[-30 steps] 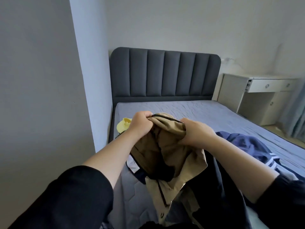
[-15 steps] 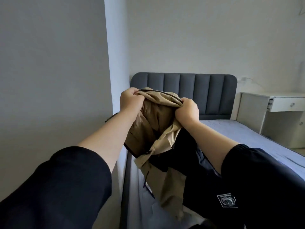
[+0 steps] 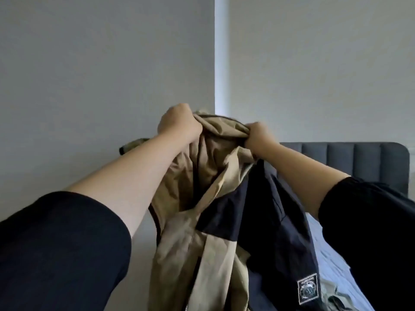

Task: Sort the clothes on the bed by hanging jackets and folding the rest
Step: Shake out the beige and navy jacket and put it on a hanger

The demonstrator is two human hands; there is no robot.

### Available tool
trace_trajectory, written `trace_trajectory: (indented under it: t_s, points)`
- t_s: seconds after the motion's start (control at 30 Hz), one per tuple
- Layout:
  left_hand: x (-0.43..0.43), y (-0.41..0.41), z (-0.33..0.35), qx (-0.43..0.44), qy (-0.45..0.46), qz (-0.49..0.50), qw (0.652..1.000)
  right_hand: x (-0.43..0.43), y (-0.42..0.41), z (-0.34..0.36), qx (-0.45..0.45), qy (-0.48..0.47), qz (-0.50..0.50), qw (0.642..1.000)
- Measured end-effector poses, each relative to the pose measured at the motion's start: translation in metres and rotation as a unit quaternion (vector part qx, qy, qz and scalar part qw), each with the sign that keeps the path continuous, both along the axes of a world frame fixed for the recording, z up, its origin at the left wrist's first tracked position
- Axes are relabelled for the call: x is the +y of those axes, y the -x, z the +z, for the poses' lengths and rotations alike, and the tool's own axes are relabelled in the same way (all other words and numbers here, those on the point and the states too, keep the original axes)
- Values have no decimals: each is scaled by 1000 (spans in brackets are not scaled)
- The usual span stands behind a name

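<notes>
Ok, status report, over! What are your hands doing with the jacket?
Left hand and right hand both gripping the tan-and-navy jacket at its top. Jacket held up, hanging loose, bed to its right. Nothing seen in the way.

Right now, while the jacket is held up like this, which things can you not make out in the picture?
Head view:
1. Hem of the jacket: cut off by the bottom edge.
2. Fingertips of the left hand and right hand: buried in the bunched fabric.
3. Most of the bed: hidden behind the jacket and the right sleeve, so other clothes cannot be counted.
4. Lettering on the patch: too small to read.
</notes>
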State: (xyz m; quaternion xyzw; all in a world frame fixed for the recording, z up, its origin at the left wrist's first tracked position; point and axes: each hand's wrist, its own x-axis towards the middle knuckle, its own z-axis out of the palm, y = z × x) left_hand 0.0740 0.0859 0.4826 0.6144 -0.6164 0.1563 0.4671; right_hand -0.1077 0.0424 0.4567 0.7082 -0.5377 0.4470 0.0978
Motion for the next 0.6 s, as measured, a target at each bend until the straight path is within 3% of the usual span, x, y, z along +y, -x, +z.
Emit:
trace_trajectory:
  t_s: [0.07,0.13,0.23,0.33,0.47,0.6]
  points:
    - [1,-17,-19,-143,-182,80,970,-5,-11,-24,71,-46,-47,995]
    - [-1,-28,-38,-161,-242,66,955,-5,-26,-47,88,16,-44,995]
    - [-2,-45,-52,-57,-343,-13,937,-5,-41,-56,156,58,-76,983]
    - [4,-64,-59,129,-416,-67,897,-2,-49,-56,229,-17,-155,961]
    - [-5,-74,-82,292,-350,-91,886,3,-58,-62,149,-225,-114,956]
    - [-18,-78,-108,414,-197,-87,885,12,-56,-63,108,-444,-31,889]
